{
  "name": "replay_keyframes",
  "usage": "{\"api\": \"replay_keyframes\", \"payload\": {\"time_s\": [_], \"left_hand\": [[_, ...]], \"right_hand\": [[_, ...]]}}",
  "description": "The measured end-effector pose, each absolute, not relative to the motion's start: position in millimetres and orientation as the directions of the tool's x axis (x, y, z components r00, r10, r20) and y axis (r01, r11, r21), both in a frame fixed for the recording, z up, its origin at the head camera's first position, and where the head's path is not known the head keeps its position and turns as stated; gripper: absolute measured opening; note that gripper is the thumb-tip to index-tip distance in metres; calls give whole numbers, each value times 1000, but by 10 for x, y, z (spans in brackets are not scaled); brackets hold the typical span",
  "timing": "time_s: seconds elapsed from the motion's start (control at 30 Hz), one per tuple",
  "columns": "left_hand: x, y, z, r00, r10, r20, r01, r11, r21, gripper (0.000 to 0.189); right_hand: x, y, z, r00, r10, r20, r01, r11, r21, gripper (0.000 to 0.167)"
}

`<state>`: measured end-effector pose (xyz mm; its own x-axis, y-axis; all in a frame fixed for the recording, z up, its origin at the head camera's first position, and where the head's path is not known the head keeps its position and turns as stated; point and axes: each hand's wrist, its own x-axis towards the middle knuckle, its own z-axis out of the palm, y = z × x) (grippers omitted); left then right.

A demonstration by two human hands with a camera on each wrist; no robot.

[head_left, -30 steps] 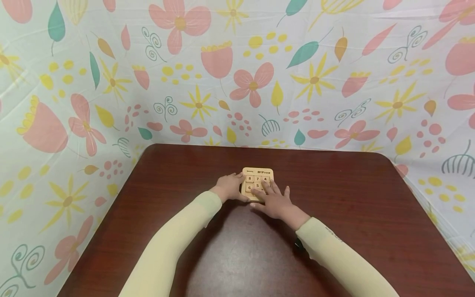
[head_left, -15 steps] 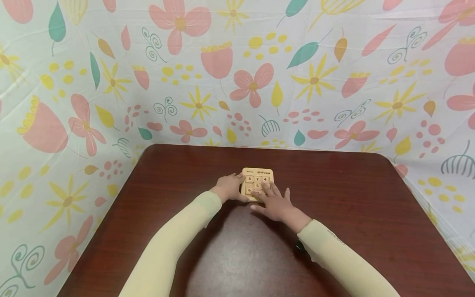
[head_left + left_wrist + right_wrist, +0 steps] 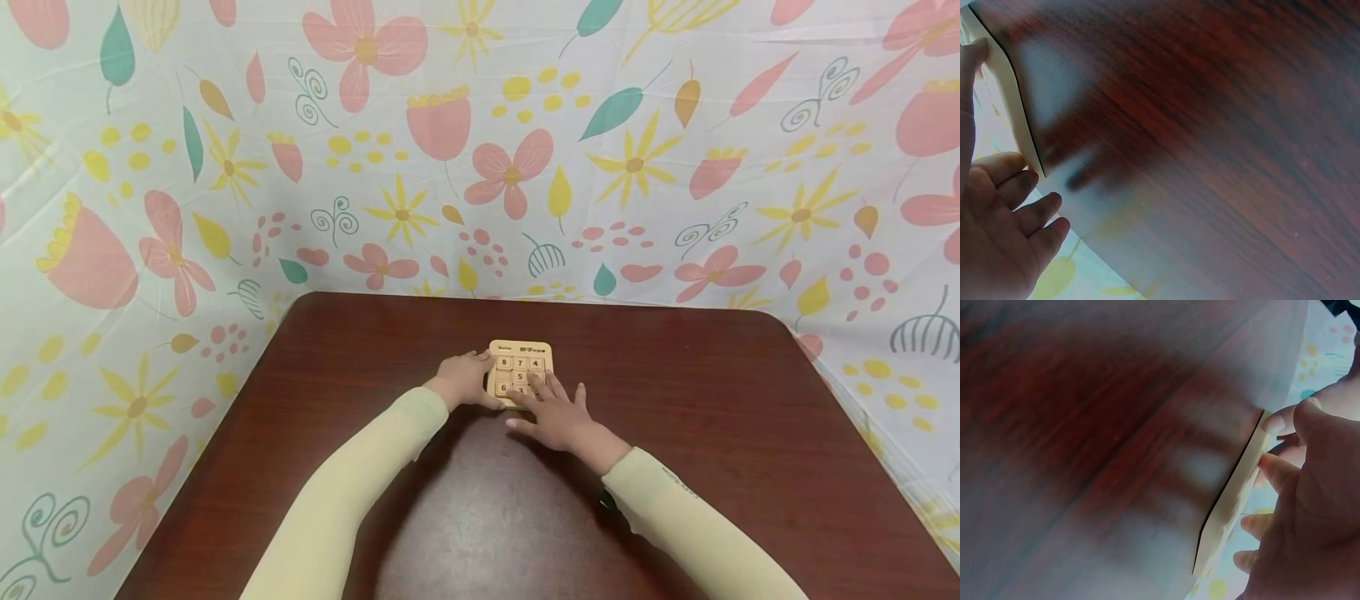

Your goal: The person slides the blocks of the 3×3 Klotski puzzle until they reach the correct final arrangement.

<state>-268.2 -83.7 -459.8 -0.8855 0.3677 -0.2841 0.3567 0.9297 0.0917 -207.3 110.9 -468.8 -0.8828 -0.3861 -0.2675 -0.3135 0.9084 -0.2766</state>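
A wooden number slide puzzle (image 3: 521, 348) lies flat on the table, with 8, 7 and 4 across its top row. The 5 tile (image 3: 520, 377) sits in the middle, and the 6 tile (image 3: 503, 388) is at lower left below a bare slot. My left hand (image 3: 463, 379) holds the puzzle's left side, thumb at the near corner and fingers at the far part. Over the lower right tiles, my right hand (image 3: 558, 419) spreads its fingers, fingertips on the tiles and partly covering them. Both wrist views show the board's pale edge (image 3: 1013, 106) beside the hands.
The dark reddish wooden table (image 3: 675, 383) extends around the puzzle on all sides. A white cloth (image 3: 510, 108) with printed flowers and leaves hangs behind and to the left and right of the table.
The 6 tile has slid down from the middle row to the bottom row, leaving a bare slot under the 8. My right hand has shifted slightly toward me; my left hand stays put.
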Motion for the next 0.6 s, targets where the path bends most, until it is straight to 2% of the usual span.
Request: {"api": "replay_keyframes", "payload": {"time_s": [0.6], "left_hand": [[-2695,-832,-4625,-890,363,-278,353,932,86,100]], "right_hand": [[-2050,1113,-4674,-879,-392,-271,-325,909,-261,65]]}}
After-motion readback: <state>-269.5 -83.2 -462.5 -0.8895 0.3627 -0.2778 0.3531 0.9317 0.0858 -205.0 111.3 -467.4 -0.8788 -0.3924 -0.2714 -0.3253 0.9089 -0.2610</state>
